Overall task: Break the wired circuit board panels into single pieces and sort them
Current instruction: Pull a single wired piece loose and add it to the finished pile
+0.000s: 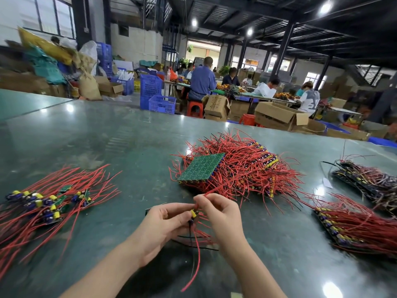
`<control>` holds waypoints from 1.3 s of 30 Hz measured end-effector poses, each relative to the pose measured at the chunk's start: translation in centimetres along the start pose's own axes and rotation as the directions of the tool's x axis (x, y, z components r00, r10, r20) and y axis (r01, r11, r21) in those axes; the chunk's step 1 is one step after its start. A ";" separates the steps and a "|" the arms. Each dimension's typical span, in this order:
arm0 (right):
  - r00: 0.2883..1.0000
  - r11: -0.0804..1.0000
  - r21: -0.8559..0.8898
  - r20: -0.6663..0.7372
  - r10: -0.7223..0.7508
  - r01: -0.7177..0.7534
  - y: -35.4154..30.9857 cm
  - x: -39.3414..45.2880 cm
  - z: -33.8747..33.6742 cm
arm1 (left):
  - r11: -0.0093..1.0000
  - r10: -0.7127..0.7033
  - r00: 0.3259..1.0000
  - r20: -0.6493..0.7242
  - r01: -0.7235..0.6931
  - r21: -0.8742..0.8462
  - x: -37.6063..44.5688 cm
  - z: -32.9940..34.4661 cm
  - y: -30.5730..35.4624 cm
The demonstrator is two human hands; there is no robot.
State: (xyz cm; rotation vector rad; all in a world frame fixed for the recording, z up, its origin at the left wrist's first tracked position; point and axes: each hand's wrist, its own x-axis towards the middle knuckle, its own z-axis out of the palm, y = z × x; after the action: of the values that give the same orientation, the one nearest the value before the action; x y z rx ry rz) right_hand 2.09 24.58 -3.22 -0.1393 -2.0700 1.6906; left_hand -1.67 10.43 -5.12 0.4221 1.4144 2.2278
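Red wire (217, 188) runs up and away from the right hand (217, 214), pinched between thumb and forefinger. Left hand (165, 222) grips a small board piece (193, 214) with a yellow component, fingers curled round it; both hands meet just above the green tabletop (107, 136). More red and black leads hang below the hands. Left of the hands: a loose pile of separated single pieces (45, 203), wires fanned outward. Beyond the hands: a heap of wired panels (242, 166), one green panel (202, 167) lying solder-side up on top. Right: a row strip (343, 231) of boards with red leads; farther right, a darker bundle (369, 179). Background: workers seated at benches, cardboard boxes, blue crates (154, 95).
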 end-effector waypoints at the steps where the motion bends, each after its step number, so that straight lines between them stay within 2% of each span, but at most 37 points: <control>1: 0.998 0.998 0.040 0.017 0.054 -0.054 -0.1 0.0 -0.1 | 1.000 0.012 1.000 -0.001 -0.012 0.012 0.0 0.0 0.0; 4: 0.991 0.987 0.099 0.061 0.123 -0.129 -0.2 0.0 -0.2 | 0.999 0.016 1.000 0.002 -0.016 0.045 -0.1 0.1 0.2; 8: 0.993 0.990 0.093 0.065 0.103 -0.108 -0.3 0.0 0.0 | 0.999 -0.037 0.999 0.026 0.037 0.008 -0.3 0.8 0.0; 13: 0.989 0.994 0.022 0.111 0.102 -0.105 -0.4 0.2 -0.5 | 0.999 -0.014 1.000 -0.013 0.015 0.031 -0.2 0.7 0.2; 16: 0.959 0.980 0.049 0.220 0.176 -0.191 -0.5 0.5 -1.0 | 0.999 -0.019 1.000 0.010 0.018 0.039 0.0 0.6 0.4; 18: 0.945 0.962 0.114 0.243 0.217 -0.250 -0.4 0.5 -1.0 | 0.999 -0.024 1.000 0.001 0.024 0.033 0.2 0.4 0.4; 22: 0.975 0.975 0.120 0.147 0.169 -0.187 -0.3 0.7 -1.5 | 0.997 -0.074 0.997 -0.023 0.074 0.005 0.3 -0.8 0.8; 26: 0.973 0.994 0.006 0.203 0.110 -0.113 -0.3 0.9 -2.0 | 0.991 -0.117 0.993 0.029 0.115 0.074 0.4 -1.5 1.3; 33: 0.989 0.978 0.150 -0.023 0.147 -0.142 0.4 1.0 -1.4 | 0.969 -0.192 0.971 0.143 0.165 0.183 0.1 -2.0 1.4; 39: 0.969 0.944 0.299 -0.155 0.194 -0.141 0.8 1.4 -1.8 | 0.967 -0.192 0.973 0.124 0.167 0.191 0.1 -2.1 1.5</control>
State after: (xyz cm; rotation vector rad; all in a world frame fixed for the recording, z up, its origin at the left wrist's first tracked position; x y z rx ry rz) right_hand 1.43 26.94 -3.36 -0.3729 -1.7006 1.9799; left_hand -3.14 8.33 -4.68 0.4807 1.5191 1.8966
